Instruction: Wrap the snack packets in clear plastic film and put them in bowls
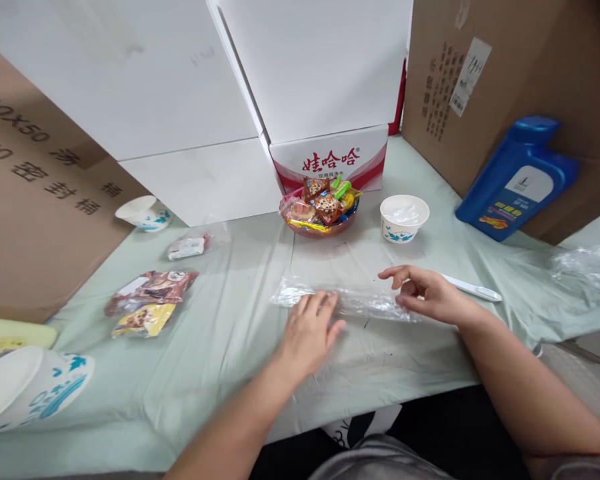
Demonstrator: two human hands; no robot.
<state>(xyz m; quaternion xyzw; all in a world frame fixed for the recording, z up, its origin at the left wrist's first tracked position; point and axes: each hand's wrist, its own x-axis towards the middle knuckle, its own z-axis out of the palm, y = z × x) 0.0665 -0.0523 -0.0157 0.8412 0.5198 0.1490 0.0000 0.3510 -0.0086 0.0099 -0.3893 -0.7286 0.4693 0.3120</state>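
A long, folded clear plastic bag point(360, 304) lies crosswise on the cloth-covered table point(220, 373). My left hand point(310, 330) rests on its left part, palm down, with the fingers stretched out. Over the right end of the bag is my right hand point(430, 293), its index finger stretched out and the other fingers bent, apart from the thumb. It grips nothing that I can see. Just behind the right hand lies a white, slim-handled tool point(473, 289), partly hidden by the hand.
Toward the back stand a bowl of wrapped snacks point(316, 230) and a paper cup point(399, 233) with clear plastic inside. Snack packets point(147, 293) lie at left, near a large paper tub point(55, 383). A blue bottle point(520, 177) leans by a cardboard box point(500, 40). White boxes point(320, 67) wall the back.
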